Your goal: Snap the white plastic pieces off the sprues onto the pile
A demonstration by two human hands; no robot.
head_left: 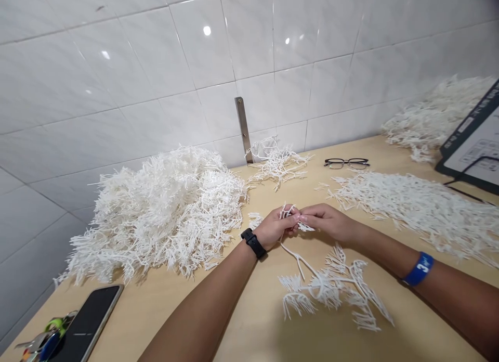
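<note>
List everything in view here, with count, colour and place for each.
table: one, light wood, under everything
sprig piles: four, white, across table
branch: one, white, table front
small sprig: one, white, centre, pinched
glasses: one, black, table back
phone: one, black, front left corner
keys: one bunch, mixed colours, beside phone
metal strip: one, silver, on wall
board: one, black-framed, right edge
left hand: one, black wristband, pinching small sprig
right hand: one, blue wristband, pinching small sprig

left hand [275, 228]: black fitness band [253, 243] at wrist, rectangular dark face, matte strap, snug fit. right hand [329, 221]: blue wristband [419, 268] at wrist, white "3" printed on it, smaller mark beside it unreadable. both forearms bare up to frame edge.
</note>
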